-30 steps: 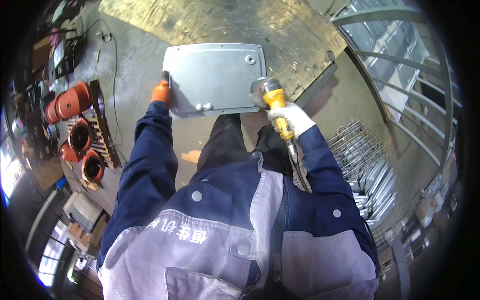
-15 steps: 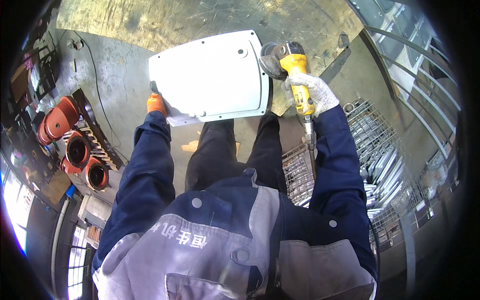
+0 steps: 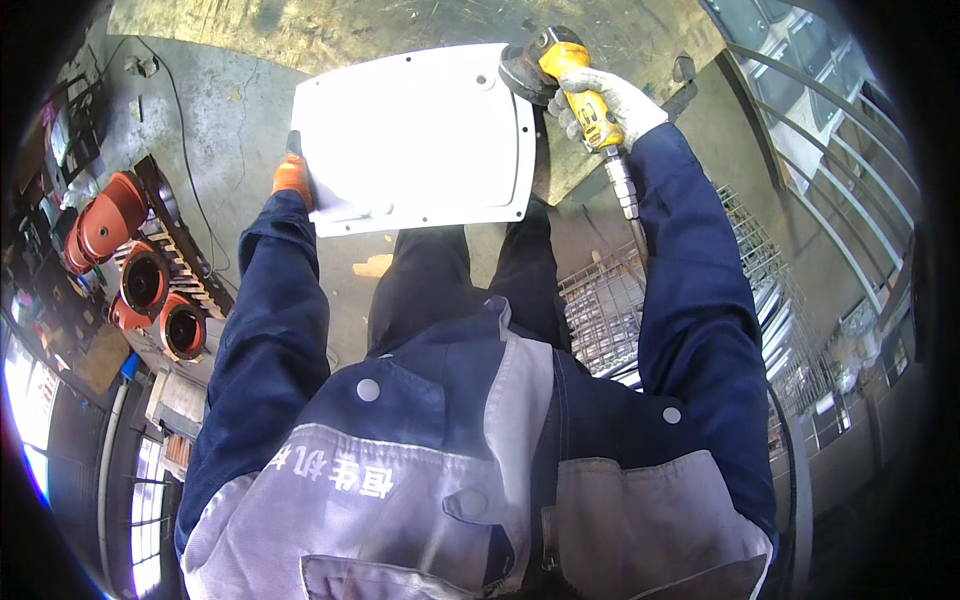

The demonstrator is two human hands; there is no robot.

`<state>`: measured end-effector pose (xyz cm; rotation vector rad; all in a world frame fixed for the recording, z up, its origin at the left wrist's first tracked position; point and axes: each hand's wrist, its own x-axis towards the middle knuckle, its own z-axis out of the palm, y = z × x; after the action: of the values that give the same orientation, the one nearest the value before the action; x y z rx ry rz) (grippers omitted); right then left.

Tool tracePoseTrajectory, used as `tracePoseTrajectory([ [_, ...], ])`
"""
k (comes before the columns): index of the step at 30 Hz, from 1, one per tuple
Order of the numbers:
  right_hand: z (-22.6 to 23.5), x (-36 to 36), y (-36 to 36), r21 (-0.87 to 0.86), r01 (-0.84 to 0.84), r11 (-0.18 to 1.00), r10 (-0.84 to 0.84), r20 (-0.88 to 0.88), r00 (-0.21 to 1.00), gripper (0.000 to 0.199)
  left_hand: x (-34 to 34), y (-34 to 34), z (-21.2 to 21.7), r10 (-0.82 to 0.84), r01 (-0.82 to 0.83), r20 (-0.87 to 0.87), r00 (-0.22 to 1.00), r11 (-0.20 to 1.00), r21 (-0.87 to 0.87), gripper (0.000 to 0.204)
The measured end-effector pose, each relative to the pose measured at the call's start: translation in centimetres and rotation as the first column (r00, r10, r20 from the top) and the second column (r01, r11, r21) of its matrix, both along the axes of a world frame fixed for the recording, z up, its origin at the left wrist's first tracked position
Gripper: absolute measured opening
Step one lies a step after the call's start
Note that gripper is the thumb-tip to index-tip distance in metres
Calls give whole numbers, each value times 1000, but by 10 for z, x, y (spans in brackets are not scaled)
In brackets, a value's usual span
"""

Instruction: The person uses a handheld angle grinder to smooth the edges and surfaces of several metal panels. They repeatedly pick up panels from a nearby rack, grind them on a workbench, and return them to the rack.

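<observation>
Pale metal panel [image 3: 415,140] lies face up ahead of the wearer, its far part over the wooden worktop [image 3: 330,25], its near edge over the legs; whether the worktop bears it, cannot tell. Left hand [image 3: 293,178], orange-gloved, grips the panel's left edge, dark thumb tip on top, other fingers hidden. Right hand [image 3: 610,105], white-gloved, is closed round the body of a yellow grinder [image 3: 580,85], whose dark disc [image 3: 525,75] is at the panel's far right corner, beside 1 round hole [image 3: 482,82]; contact is not certain. Judgement: hold the left edge firmly, since 1 hand alone steadies the plate; keep the disc at a shallow, constant angle, pressure light, following the rim without dwelling at the corner or catching the hole. Left fingers sit well apart from the disc, which is good. Glare whitens the panel face, so finish is hard to judge; tilting it slightly may help. Surroundings: hose [image 3: 640,240] drops from the grinder's coupling beside the right sleeve, the likeliest snag; wire basket [image 3: 605,300] at near right, below that arm; curved metal frame [image 3: 830,150] farther right, clear of the tool; red round housings [image 3: 110,220] and black cable [image 3: 190,150] on the floor at left, out of the way.
</observation>
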<state>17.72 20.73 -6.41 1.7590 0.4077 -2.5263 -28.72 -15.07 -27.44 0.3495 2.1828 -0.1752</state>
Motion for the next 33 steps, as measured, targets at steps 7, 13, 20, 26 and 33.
tracePoseTrajectory([
  [7, 6, 27, -30, -126, -6, 992, -2, -57, 998, 39, 0, 16, 14, 252, -258, 109, 962, 965, 41, 54],
  [13, 22, 49, -68, -322, 98, 941, -154, -151, 976, 38, -6, 33, 31, 463, -493, 291, 837, 869, 37, 68],
  [20, 62, 87, -131, -441, 184, 878, -296, -199, 934, 33, 12, 66, 76, 531, -575, 372, 761, 818, 10, 68],
  [26, 101, 100, -174, -418, 154, 895, -252, -190, 949, 32, 31, 81, 104, 536, -577, 345, 770, 817, 18, 74],
  [33, 120, 87, -163, -207, -7, 978, -22, -138, 990, 31, 44, 81, 99, 509, -542, 295, 809, 840, 35, 82],
])
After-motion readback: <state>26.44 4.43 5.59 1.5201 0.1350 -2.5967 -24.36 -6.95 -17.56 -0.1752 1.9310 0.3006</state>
